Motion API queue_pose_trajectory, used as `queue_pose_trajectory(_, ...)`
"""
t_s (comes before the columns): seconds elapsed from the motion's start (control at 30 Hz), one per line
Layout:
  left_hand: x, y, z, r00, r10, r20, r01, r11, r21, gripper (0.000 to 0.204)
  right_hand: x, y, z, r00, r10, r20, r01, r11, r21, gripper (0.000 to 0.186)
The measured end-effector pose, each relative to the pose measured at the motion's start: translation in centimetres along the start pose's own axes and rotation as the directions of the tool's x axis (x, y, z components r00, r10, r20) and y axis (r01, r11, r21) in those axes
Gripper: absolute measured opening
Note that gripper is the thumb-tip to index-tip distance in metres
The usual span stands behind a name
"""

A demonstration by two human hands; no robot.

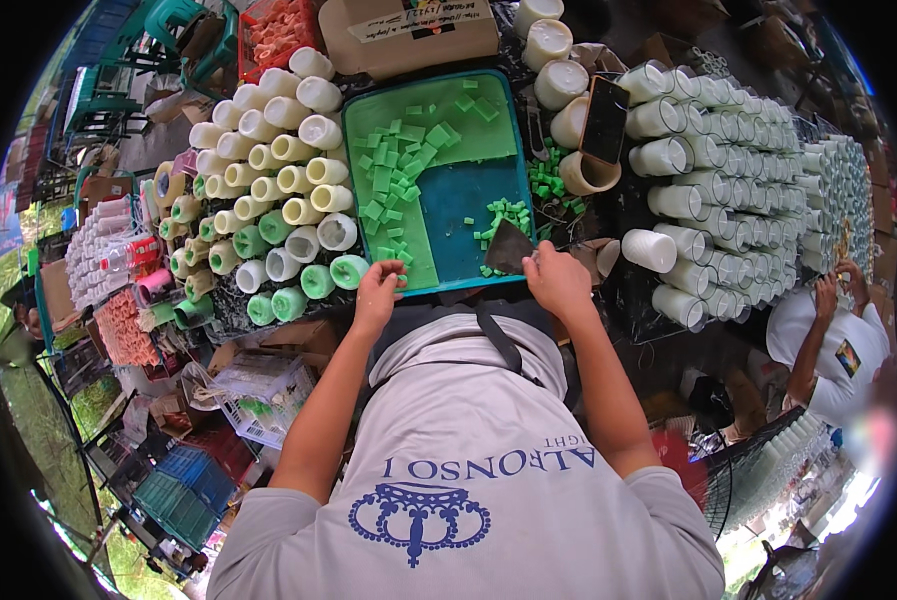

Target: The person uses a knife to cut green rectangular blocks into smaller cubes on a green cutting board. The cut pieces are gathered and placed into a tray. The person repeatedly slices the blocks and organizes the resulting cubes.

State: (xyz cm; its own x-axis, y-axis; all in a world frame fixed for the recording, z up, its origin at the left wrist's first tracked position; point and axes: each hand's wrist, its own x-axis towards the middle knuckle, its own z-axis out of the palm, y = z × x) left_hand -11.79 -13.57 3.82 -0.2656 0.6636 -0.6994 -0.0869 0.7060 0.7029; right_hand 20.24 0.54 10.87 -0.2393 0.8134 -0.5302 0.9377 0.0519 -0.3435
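Note:
A teal-rimmed tray (521,120) lies before me, with a sheet of green wax-like material (480,135) over part of its blue bottom. Cut green blocks (398,165) are scattered on the sheet. Smaller green cubes (508,213) are heaped on the bare blue part. My right hand (560,282), at the near right corner, grips a flat dark scraper (509,248) whose blade reaches in beside that heap. Over the near left edge, my left hand (378,288) has its fingers curled together next to a few green blocks; whatever they hold is too small to make out.
Rows of white and green candle-like cylinders (293,180) stand left of the tray. Many white-filled glasses (678,200) crowd the right side. A phone (604,120) leans on a round tan cup (588,174). Behind is a cardboard box (408,45). Another person (833,340) works at far right.

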Motion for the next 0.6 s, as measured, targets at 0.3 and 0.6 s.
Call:
queue_pose_trajectory(0.3, -2.0, -8.2, 0.5, 0.873, -0.217, -0.436, 0.315, 0.935, 0.165, 0.06, 7.0, -6.2, 5.1, 0.951, -0.133, 0.28, 0.222, 0.923, -0.315, 0.04)
queue_pose_trajectory(0.6, -1.5, -8.4, 2.3, 0.905, 0.019, -0.426, 0.054, 0.986, 0.159, 0.074, 8.2, -9.6, 7.9, 0.908, -0.077, 0.411, 0.231, 0.912, -0.34, 0.05)
